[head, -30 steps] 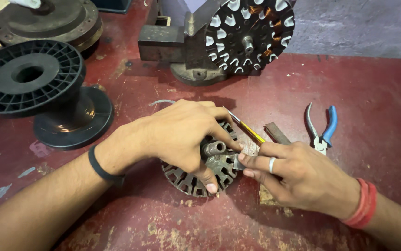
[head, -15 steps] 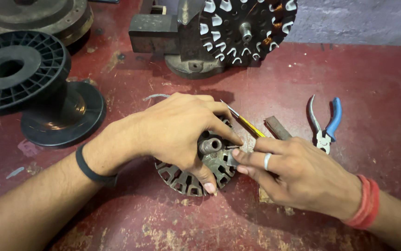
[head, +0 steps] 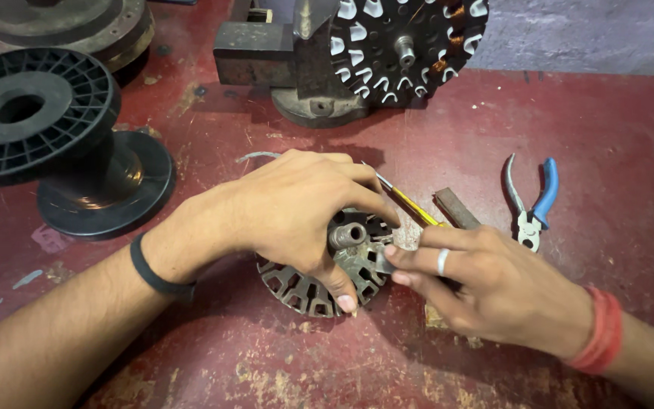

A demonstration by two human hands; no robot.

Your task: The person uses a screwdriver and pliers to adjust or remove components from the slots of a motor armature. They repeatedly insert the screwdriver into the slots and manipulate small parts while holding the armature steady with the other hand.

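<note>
The left hand (head: 297,208) clamps the slotted stator core (head: 319,276), seemingly heavy and rigid; at its 3 o'clock, the right hand (head: 486,284) pinches an insulation slip (head: 406,238).

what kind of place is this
Probably a motor repair or rewinding workshop: a bare slotted stator core under the left hand, a wound stator clamped in a bench vise, and an empty wire spool.

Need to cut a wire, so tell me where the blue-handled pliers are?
In the head view, the pliers lie on the red table, right of the right hand and a small brown bar.
</note>
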